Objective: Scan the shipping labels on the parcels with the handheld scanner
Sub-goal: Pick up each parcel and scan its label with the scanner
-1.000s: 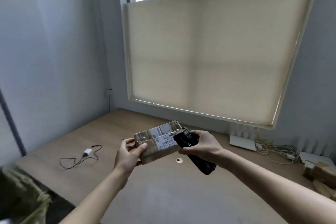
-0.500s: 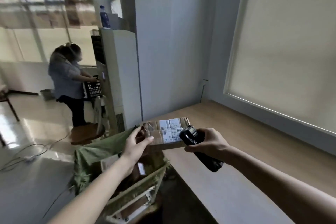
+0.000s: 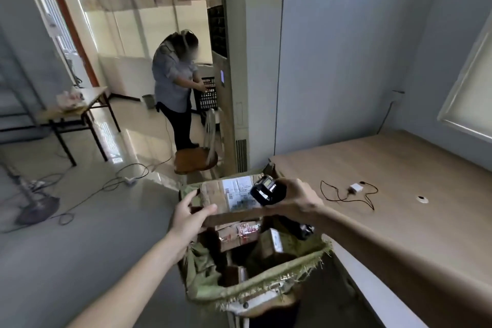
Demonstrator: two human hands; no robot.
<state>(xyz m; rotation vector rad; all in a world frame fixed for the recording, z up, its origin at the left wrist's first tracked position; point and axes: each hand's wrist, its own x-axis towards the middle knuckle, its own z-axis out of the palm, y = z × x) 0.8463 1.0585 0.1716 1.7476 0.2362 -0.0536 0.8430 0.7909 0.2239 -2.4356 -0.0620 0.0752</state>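
Observation:
My left hand (image 3: 193, 214) grips the left end of a taped cardboard parcel (image 3: 213, 196) with a white shipping label (image 3: 238, 193) on its top face. I hold the parcel level over a bin lined with a green sack (image 3: 255, 281). My right hand (image 3: 295, 197) grips a black handheld scanner (image 3: 265, 189), whose head sits at the label's right edge. Several more parcels (image 3: 239, 235) lie inside the sack below.
A wooden table (image 3: 399, 184) runs along the right, with a white charger and black cable (image 3: 355, 189) on it. Another person (image 3: 177, 82) stands by a tall air conditioner (image 3: 249, 74). A stool (image 3: 195, 158), floor cables and a fan base (image 3: 37, 210) lie to the left.
My view has swung left from the window and table to the sack bin and room. Both hands carried the parcel and scanner along, and now hold them over the bin.

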